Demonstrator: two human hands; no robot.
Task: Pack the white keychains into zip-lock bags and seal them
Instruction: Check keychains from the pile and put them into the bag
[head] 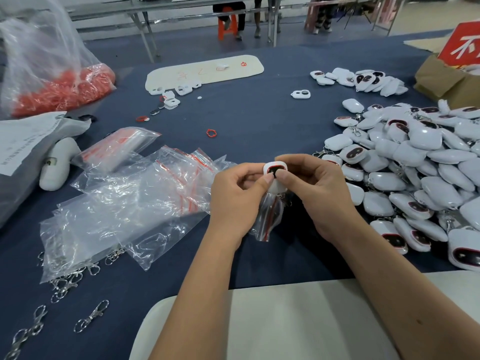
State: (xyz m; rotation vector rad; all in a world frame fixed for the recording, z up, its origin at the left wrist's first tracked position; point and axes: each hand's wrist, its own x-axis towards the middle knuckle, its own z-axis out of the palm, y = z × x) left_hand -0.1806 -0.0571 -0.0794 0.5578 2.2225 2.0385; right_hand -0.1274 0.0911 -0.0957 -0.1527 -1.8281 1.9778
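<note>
From my remote seat, the white keychain (274, 175) shows only its upper face; my left hand (240, 197) and right hand (315, 196) cover its lower body. The small zip-lock bag (267, 216) beneath is largely hidden by both palms, so I cannot tell whether its mouth is open. The keychain pile (415, 167) runs off the right edge. The red sign (465, 45) is cropped, its characters unreadable. The print on the grey mailer (28, 141) is too blurred to read.
</note>
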